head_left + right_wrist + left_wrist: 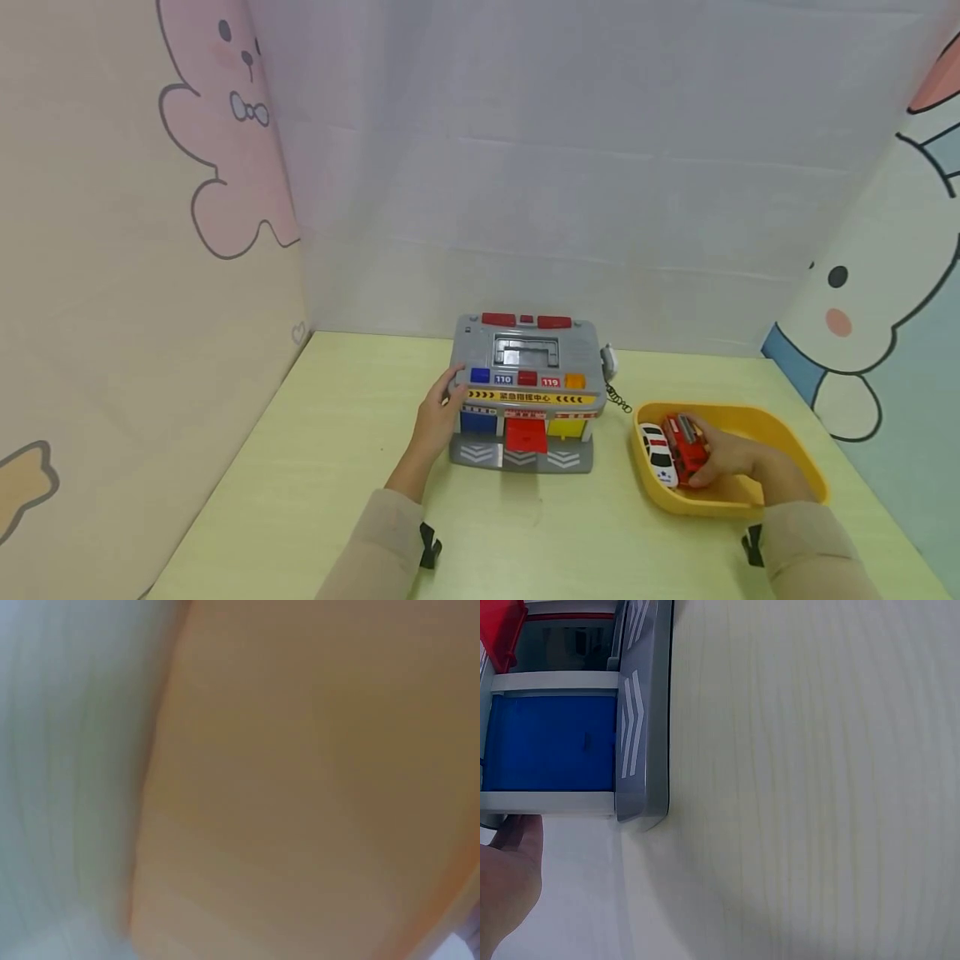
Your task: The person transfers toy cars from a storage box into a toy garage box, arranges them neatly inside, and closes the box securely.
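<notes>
A grey toy emergency station (525,400) stands on the table, with a handle in its roof and coloured buttons along the front. Its red door (527,435) is swung outward, while the blue door (551,742) is down. At the station's left side, my left hand (435,421) holds the roof edge with thumb and fingers. My right hand (723,454) reaches into a yellow bin (806,467) and grips a red toy fire truck (686,446) between thumb and fingers. Beside the truck lies a white toy police car (658,454). The right wrist view is filled by the blurred bin wall (300,787).
A coiled cord (618,398) hangs from a grey piece (609,361) at the station's right side, close to the bin. A pale curtain (562,167) rises behind the table (360,400), and cartoon-printed walls flank it on both sides.
</notes>
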A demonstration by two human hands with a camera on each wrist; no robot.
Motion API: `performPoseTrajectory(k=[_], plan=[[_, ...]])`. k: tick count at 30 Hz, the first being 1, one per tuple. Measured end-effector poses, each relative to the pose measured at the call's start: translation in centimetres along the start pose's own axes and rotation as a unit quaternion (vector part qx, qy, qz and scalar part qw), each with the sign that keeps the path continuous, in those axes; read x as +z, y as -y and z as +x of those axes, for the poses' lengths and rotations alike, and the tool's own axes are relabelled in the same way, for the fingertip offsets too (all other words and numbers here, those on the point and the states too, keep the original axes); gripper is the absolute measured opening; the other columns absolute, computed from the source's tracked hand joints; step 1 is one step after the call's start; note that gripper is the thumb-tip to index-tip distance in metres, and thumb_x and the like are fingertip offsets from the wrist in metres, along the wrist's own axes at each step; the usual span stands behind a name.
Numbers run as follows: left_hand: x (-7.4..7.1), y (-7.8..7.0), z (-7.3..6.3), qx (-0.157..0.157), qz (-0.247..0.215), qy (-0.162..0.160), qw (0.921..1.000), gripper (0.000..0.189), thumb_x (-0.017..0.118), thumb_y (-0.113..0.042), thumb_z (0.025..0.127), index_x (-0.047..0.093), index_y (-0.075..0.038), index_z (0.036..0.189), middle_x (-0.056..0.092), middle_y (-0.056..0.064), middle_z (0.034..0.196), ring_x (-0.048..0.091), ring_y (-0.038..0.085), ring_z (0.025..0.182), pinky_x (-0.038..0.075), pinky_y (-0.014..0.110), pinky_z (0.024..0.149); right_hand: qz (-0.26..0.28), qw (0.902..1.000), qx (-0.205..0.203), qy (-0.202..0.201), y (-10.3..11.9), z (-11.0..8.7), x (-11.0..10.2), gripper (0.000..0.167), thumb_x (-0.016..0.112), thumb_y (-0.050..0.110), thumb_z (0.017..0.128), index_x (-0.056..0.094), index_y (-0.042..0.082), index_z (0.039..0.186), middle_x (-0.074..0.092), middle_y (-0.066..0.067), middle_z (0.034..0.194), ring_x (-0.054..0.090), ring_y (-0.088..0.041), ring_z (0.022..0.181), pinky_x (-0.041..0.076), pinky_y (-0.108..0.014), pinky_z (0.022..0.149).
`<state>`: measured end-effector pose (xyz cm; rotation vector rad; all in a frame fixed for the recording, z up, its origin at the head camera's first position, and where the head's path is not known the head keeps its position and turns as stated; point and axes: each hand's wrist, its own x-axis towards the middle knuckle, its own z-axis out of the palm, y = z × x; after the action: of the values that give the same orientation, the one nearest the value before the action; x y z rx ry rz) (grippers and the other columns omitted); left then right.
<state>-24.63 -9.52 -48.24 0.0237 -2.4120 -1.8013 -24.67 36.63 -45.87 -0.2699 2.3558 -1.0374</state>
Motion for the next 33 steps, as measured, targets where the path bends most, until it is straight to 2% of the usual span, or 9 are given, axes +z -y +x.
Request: performPoseTrajectory(k=[3, 8, 15, 23, 33], plan=[[0.0, 0.0, 0.0, -0.003, 0.003, 0.000, 1.0000, 0.045, 0.048, -0.042, 0.102, 0.046, -0.030, 0.145, 0.036, 0.008, 0.153, 0.034, 0.035, 0.138, 0.033, 0.058, 0.106, 0.003, 0.9999, -0.002, 0.011, 0.0, 0.0, -0.2, 0.108, 0.083, 0.004, 0.074, 0.002, -0.009, 0.145, 0.035, -0.039, 0.124, 0.040, -0.047, 0.110, 0.030, -0.062, 0.101], [0.0, -0.1, 0.1, -0.005, 0.002, 0.000, 1.0000, 0.044, 0.048, -0.041, 0.102, 0.045, -0.031, 0.145, 0.036, 0.007, 0.153, 0.033, 0.035, 0.138, 0.032, 0.057, 0.106, -0.001, 0.9998, 0.005, 0.018, 0.1, -0.1, -0.3, 0.109, 0.083, 0.005, 0.075, 0.000, -0.009, 0.145, 0.029, -0.040, 0.127, 0.036, -0.048, 0.111, 0.026, -0.064, 0.102], [0.0, -0.2, 0.0, -0.004, 0.001, -0.002, 1.0000, 0.045, 0.048, -0.041, 0.102, 0.046, -0.030, 0.145, 0.039, 0.008, 0.151, 0.036, 0.036, 0.136, 0.034, 0.058, 0.105, 0.006, 1.0000, 0.001, -0.003, -0.2, -0.2, 0.4, 0.109, 0.084, 0.006, 0.073, 0.004, -0.004, 0.146, 0.039, -0.034, 0.126, 0.041, -0.044, 0.110, 0.033, -0.060, 0.099], [0.0, -0.2, 0.1, -0.001, 0.001, 0.000, 1.0000, 0.045, 0.049, -0.040, 0.102, 0.045, -0.030, 0.145, 0.038, 0.008, 0.152, 0.036, 0.035, 0.136, 0.033, 0.058, 0.106, 0.025, 0.9992, -0.005, -0.029, -0.8, -0.3, 1.0, 0.109, 0.083, 0.003, 0.071, 0.004, -0.003, 0.146, 0.036, -0.036, 0.130, 0.042, -0.043, 0.110, 0.037, -0.055, 0.097], [0.1, -0.2, 0.1, -0.001, 0.003, 0.000, 1.0000, 0.046, 0.048, -0.041, 0.102, 0.046, -0.028, 0.146, 0.036, 0.009, 0.153, 0.034, 0.036, 0.137, 0.032, 0.058, 0.107, 0.046, 0.9982, -0.027, -0.028, -1.4, -0.5, 1.2, 0.107, 0.080, 0.003, 0.073, 0.004, -0.003, 0.146, 0.038, -0.035, 0.128, 0.046, -0.038, 0.107, 0.044, -0.037, 0.088]])
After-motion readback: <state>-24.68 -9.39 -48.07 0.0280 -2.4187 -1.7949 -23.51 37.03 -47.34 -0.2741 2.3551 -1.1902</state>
